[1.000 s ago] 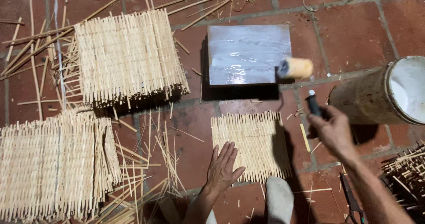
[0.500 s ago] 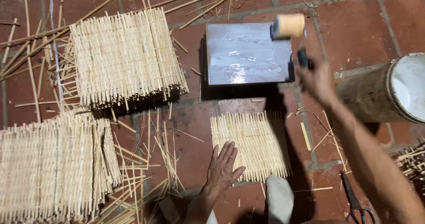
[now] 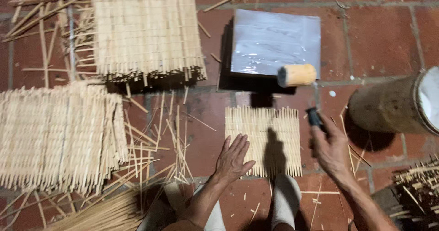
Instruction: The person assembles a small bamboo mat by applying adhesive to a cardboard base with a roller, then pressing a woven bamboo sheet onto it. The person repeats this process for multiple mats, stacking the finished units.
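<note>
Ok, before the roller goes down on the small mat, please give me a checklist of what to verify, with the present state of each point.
1. Right hand grips the roller handle: ok.
2. Left hand lies flat on the small mat to pin it: ok, on its left edge.
3. Small mat lies flat on the brick floor: ok.
4. Roller hangs over the mat: not ok, it is over the near edge of the tray.
5. Roller carries enough liquid: cannot tell.
6. Left fingers lie outside the roller's path: cannot tell, they cover part of the mat.
</note>
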The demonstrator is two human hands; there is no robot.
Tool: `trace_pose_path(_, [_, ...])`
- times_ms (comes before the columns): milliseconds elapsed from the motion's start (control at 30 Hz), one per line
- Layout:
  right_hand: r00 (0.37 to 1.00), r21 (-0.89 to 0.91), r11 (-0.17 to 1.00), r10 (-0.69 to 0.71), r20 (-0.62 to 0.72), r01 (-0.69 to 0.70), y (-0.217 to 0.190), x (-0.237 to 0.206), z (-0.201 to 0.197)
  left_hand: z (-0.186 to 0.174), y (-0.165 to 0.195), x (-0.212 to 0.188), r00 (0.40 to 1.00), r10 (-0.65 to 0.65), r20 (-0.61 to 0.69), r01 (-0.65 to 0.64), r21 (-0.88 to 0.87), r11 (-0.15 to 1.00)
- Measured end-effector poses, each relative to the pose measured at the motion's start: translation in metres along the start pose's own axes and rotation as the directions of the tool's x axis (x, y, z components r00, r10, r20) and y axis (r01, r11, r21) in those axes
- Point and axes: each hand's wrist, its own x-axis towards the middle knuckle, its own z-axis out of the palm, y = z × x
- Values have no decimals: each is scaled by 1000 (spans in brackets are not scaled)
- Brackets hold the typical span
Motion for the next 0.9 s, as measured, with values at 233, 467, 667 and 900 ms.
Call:
trace_pose_path(233, [951,-34,953,-296,91,300,-39,43,96,0,2,6,959,-127,254,118,48,992])
trace_pose_path(467, [869,-97,863,-492,58,495,-132,164,135,15,-1,-2,998,-16,-57,11,-80,997])
trace_pose_path(667, [880,-108,874,-464,99,473,-127,127,131,21,-3,3,995,-68,73,74,-88,993])
trace_pose_path(900, [988,-37,995,-86,131,92,-22,-19,81,14,-5,4,996,-45,77,44,3,999])
